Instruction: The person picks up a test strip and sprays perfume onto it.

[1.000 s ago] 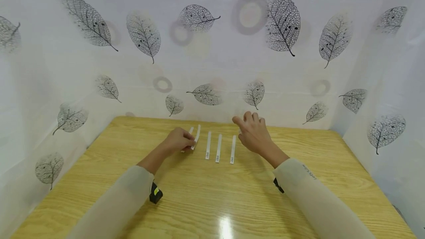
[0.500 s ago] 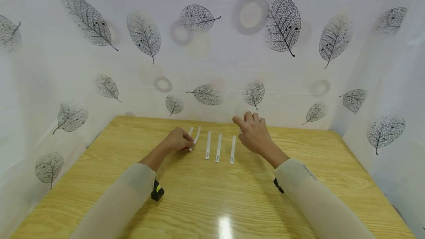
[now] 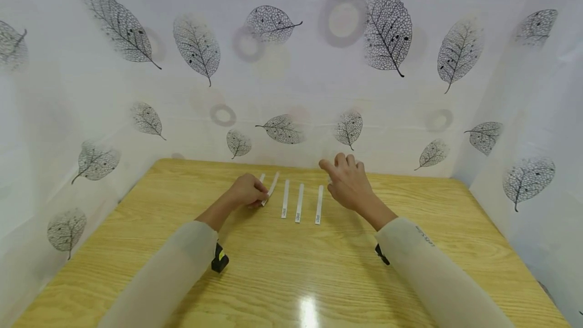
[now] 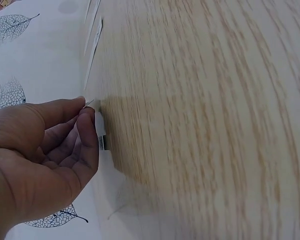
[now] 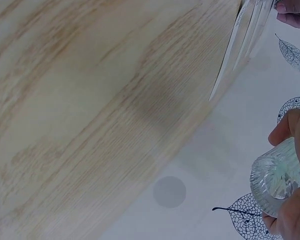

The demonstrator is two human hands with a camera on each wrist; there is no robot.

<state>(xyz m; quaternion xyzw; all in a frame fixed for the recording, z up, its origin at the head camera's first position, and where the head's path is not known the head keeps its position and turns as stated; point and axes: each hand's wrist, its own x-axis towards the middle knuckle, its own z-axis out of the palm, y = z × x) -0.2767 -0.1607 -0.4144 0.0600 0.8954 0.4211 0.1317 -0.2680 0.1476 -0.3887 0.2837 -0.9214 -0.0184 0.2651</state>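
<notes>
My left hand (image 3: 248,190) pinches a narrow white paper strip (image 3: 274,182) near its lower end, between thumb and fingers; its far end slants up and to the right. In the left wrist view the strip's pinched end (image 4: 93,104) shows at the fingertips. Just beyond this hand lies another white strip (image 3: 261,178), its lower part hidden by the fingers. My right hand (image 3: 349,185) holds a clear ribbed glass-like vessel (image 5: 276,176) above the table's back part, right of the strips. The head view shows hardly any of that vessel, so its full shape is hidden.
Three more white strips, the left (image 3: 285,199), middle (image 3: 299,203) and right (image 3: 319,205), lie roughly side by side between the hands, with small dark print at their near ends. A leaf-patterned white curtain (image 3: 300,80) stands behind the wooden table (image 3: 273,272).
The held strip first shifts slightly down and left, then its far end tilts further right. My left wrist has moved a little to the right. The right hand stays in place.
</notes>
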